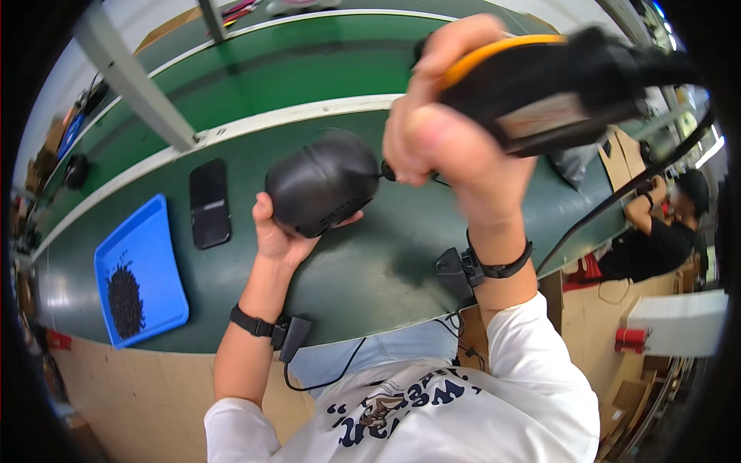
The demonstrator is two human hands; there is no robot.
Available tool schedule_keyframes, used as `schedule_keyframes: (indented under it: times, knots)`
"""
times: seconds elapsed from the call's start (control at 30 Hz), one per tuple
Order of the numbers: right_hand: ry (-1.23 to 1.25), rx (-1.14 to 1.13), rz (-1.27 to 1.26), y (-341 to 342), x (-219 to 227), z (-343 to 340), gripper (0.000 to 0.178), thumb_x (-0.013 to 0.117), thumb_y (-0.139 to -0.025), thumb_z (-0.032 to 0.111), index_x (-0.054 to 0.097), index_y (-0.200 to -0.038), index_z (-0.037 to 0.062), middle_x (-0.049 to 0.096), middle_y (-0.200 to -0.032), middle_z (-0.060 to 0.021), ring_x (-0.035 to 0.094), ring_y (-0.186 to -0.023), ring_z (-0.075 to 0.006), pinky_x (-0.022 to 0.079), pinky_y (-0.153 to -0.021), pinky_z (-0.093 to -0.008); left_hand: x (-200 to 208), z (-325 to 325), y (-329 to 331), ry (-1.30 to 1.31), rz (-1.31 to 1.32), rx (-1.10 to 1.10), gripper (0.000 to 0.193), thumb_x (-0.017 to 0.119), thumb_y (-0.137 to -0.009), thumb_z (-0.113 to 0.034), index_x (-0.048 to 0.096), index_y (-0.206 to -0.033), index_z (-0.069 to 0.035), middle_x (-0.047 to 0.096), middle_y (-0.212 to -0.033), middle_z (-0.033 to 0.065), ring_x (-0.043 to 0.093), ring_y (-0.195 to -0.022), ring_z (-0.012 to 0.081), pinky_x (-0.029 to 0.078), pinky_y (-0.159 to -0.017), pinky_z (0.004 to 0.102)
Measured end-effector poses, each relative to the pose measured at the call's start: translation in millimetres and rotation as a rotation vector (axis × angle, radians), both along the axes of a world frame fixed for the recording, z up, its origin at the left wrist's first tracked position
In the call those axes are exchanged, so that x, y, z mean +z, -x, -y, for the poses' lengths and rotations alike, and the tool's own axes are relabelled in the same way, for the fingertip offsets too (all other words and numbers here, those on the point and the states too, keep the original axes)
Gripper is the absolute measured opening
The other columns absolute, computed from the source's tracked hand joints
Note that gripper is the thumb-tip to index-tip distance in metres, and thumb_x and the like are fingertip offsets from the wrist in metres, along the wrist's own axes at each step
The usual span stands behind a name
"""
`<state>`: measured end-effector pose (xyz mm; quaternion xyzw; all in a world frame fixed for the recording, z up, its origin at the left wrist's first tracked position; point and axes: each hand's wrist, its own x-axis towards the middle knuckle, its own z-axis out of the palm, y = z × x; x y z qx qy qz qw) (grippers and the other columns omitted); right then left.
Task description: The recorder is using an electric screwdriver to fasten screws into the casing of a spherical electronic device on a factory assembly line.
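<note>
A rounded black plastic housing (pixel 320 185) with small slots in its lower side is held above the green bench by my left hand (pixel 279 241), its fingers wrapped under it. My right hand (pixel 444 127) grips a black and orange corded electric screwdriver (pixel 532 92), raised close to the camera and blurred. The tool's narrow dark tip meets, or nearly meets, the right end of the housing; I cannot tell whether they touch. At the left, a blue tray (pixel 166 262) holds a heap of small dark pieces, probably screws (pixel 125 301).
A flat black phone-like object (pixel 210 204) lies between tray and housing. The screwdriver's black cable (pixel 625 193) curves down at the right. A grey metal post (pixel 135 85) rises from the bench's far rail. Another person (pixel 656 231) is at the far right, near a clear plastic bag (pixel 571 166).
</note>
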<state>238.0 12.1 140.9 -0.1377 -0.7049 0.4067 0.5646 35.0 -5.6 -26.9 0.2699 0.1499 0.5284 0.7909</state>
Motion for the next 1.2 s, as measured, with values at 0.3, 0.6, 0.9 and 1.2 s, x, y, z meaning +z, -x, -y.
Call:
schedule_keyframes:
  times: [0.3, 0.6, 0.9, 1.2]
  knots:
    - [0.010, -0.550, -0.246, -112, -12, -6, 0.016, 0.068, -0.088, 0.002, 0.055, -0.097, 0.0004, 0.054, -0.061, -0.0046, 0.054, -0.048, -0.0141, 0.045, -0.048, -0.0291, 1, 1, -10, 0.081, 0.004, 0.159, 0.114, 0.080, -0.064, -0.071, 0.035, -0.149, -0.010, 0.041, -0.149, 0.0182, 0.042, -0.137, 0.0427, 0.035, -0.108, 0.0725]
    - [0.253, -0.530, -0.177, -129, -49, -23, 0.016, 0.068, -0.088, 0.007, 0.054, -0.094, 0.0035, 0.053, -0.058, -0.0064, 0.052, -0.045, -0.0170, 0.044, -0.045, -0.0318, 4, 3, -8, 0.111, 0.018, 0.183, 0.110, 0.080, -0.067, -0.068, 0.033, -0.151, -0.012, 0.037, -0.151, 0.0163, 0.036, -0.141, 0.0407, 0.032, -0.111, 0.0719]
    - [0.216, -0.006, -0.368, -31, -4, 4, 0.020, 0.051, -0.093, 0.012, 0.048, -0.111, 0.0021, 0.048, -0.064, -0.0079, 0.056, -0.061, -0.0218, 0.057, -0.073, -0.0528, 3, 1, -6, 0.141, 0.015, 0.247, 0.098, 0.077, -0.075, -0.061, 0.035, -0.148, -0.011, 0.041, -0.148, 0.0172, 0.040, -0.138, 0.0402, 0.035, -0.110, 0.0698]
    - [0.087, 0.267, -0.148, 45, 7, 14, 0.032, 0.044, -0.094, 0.016, 0.041, -0.124, 0.0045, 0.047, -0.068, -0.0064, 0.046, -0.054, -0.0177, 0.049, -0.057, -0.0381, 1, -2, -1, 0.105, 0.014, 0.223, 0.087, 0.077, -0.079, -0.054, 0.039, -0.143, -0.010, 0.050, -0.138, 0.0139, 0.054, -0.127, 0.0299, 0.050, -0.103, 0.0544]
